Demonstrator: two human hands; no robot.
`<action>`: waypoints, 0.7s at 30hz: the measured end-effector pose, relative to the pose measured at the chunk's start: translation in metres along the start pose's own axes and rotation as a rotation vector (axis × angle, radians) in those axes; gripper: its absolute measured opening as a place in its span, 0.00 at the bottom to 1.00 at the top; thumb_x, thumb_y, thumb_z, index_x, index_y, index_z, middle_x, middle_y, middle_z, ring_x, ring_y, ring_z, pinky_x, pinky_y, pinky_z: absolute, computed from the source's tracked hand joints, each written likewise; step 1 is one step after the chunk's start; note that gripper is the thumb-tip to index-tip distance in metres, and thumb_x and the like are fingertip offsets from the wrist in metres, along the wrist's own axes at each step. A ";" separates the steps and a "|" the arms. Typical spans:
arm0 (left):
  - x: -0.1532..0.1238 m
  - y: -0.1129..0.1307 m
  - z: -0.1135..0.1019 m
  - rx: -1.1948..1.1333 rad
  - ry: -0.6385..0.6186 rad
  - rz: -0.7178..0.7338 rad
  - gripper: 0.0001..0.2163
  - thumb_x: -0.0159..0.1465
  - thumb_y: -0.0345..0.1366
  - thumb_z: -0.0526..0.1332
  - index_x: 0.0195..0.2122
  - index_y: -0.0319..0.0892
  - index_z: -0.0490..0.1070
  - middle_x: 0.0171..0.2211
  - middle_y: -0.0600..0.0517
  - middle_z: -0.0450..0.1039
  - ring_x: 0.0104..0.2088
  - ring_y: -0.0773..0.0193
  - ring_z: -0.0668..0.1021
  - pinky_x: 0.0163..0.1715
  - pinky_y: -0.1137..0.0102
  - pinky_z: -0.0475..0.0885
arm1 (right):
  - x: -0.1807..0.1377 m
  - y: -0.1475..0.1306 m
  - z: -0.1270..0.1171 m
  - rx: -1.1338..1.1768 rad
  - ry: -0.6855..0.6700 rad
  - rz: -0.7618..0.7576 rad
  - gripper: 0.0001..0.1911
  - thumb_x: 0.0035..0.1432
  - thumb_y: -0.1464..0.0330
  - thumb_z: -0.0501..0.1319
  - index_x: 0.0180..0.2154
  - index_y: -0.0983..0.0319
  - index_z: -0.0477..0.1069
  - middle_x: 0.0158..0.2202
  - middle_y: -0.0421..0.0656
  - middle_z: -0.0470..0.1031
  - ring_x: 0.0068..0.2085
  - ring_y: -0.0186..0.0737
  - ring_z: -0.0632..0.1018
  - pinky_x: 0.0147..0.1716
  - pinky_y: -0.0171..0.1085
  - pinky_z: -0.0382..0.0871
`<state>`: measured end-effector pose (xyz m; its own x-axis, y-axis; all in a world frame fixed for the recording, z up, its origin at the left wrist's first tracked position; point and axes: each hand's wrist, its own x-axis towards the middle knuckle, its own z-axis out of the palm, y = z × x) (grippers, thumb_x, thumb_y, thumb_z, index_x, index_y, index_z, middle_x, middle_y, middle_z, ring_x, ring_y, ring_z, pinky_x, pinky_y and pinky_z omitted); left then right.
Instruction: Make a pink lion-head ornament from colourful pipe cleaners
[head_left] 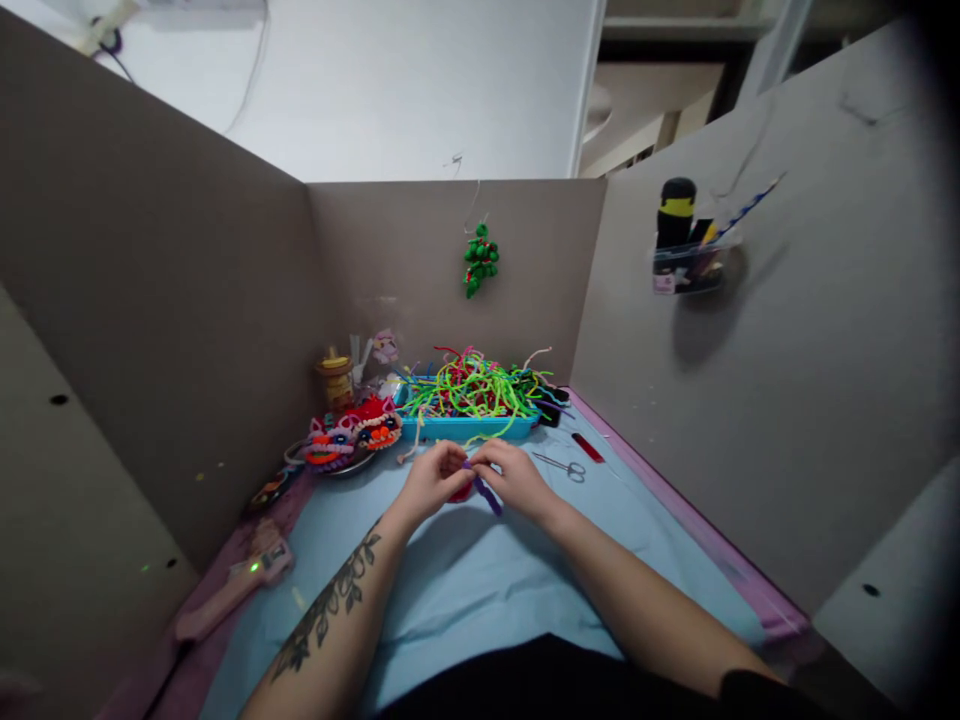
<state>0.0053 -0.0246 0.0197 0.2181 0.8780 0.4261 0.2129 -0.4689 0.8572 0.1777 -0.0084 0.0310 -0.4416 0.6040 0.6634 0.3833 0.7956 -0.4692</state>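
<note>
My left hand [432, 480] and my right hand [514, 478] meet over the light blue mat [480, 580], fingers pinched together. Between them runs a purple pipe cleaner [487, 494], and a small red piece [462, 492] shows under my left fingers. Just beyond my hands stands a blue tray [465, 427] heaped with green, pink and other coloured pipe cleaners. Which hand carries the red piece I cannot tell.
Brown cardboard walls enclose the desk on three sides. A plate of finished colourful figures [346, 442] sits at the left, small scissors [564, 465] and a red stick [587, 447] at the right. A pink glue gun [236, 590] lies front left. A green ornament [480, 260] hangs on the back wall.
</note>
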 end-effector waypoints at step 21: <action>0.000 0.002 -0.001 -0.012 0.032 -0.137 0.15 0.54 0.43 0.65 0.36 0.37 0.74 0.30 0.47 0.77 0.29 0.63 0.77 0.29 0.71 0.71 | -0.019 0.098 -0.025 -0.478 0.076 0.531 0.15 0.53 0.77 0.51 0.36 0.62 0.75 0.47 0.51 0.72 0.48 0.49 0.70 0.47 0.43 0.61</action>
<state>0.0050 -0.0253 0.0223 0.1568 0.9364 0.3139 0.2273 -0.3436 0.9112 0.2439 0.0570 -0.0124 -0.0458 0.8851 0.4632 0.8519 0.2767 -0.4445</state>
